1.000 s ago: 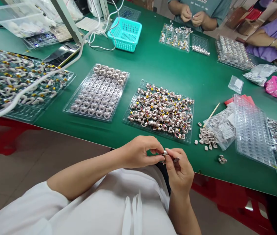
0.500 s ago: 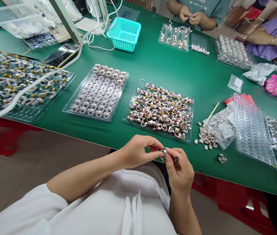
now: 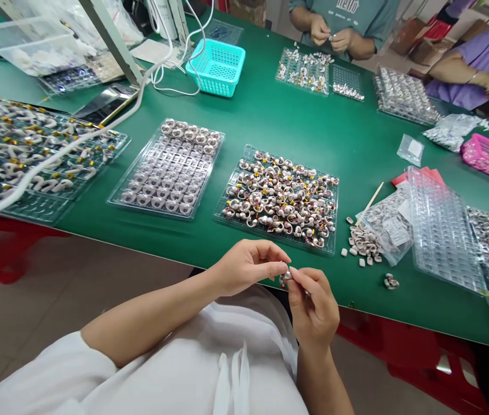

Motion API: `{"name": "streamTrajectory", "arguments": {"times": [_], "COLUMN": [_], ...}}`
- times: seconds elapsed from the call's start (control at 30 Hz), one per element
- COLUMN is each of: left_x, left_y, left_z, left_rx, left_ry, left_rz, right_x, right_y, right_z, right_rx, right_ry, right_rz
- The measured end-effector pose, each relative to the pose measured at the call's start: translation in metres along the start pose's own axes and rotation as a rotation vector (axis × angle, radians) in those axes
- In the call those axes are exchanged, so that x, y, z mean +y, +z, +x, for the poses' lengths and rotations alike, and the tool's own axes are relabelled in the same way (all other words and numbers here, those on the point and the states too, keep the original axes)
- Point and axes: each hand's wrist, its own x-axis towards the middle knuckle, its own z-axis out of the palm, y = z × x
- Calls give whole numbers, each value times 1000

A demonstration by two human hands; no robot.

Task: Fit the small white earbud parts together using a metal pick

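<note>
Over the table's front edge, my left hand point(image 3: 244, 266) and my right hand point(image 3: 317, 305) meet at a small, shiny, rounded earbud part point(image 3: 286, 276). The thumb and forefinger of each hand pinch it from either side, and the fingertips hide much of it. A small dark end of something shows between the right hand's fingers; its kind cannot be made out. Just beyond the hands lies a clear tray point(image 3: 279, 245) heaped with beige, loop-shaped earbud parts bearing yellow and reddish bits. One loose part point(image 3: 390, 281) lies on the green table point(image 3: 253, 121) to the right.
Small beige caps point(image 3: 363, 242), a thin wooden stick point(image 3: 369, 203), a filled plastic bag point(image 3: 389, 225) and a clear tray point(image 3: 441, 236) lie rightward. Leftward are a tray of rounded parts point(image 3: 170, 167) and a white cable point(image 3: 67, 150). A turquoise basket point(image 3: 216, 66) and two co-workers are across the table.
My hands have shifted slightly, with the earbud part turned and a little lower between the fingertips. The dark end in my right hand shows less. Across the table, a co-worker's hands have moved slightly apart.
</note>
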Motion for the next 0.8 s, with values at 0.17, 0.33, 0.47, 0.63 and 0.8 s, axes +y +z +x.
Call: {"name": "streamTrajectory", "arguments": {"times": [0.17, 0.33, 0.47, 0.63, 0.8], "left_x": [1, -2, -6, -10, -6], "left_y": [-1, 0, 0, 0, -3], "left_z": [3, 4, 5, 5, 1], "left_rx": [9, 17, 23, 11, 51], "left_ry": [-57, -85, -97, -76, 45], "left_rz": [-96, -162, -208, -175, 155], "right_x": [2, 2, 0, -2, 4], "right_y": [0, 0, 3, 11, 13], "right_z": [-1, -1, -2, -2, -1], "right_rx": [11, -20, -22, 78, 111], "right_ry": [-90, -80, -28, 275, 491], "right_rz": [-96, -76, 3, 262, 498]}}
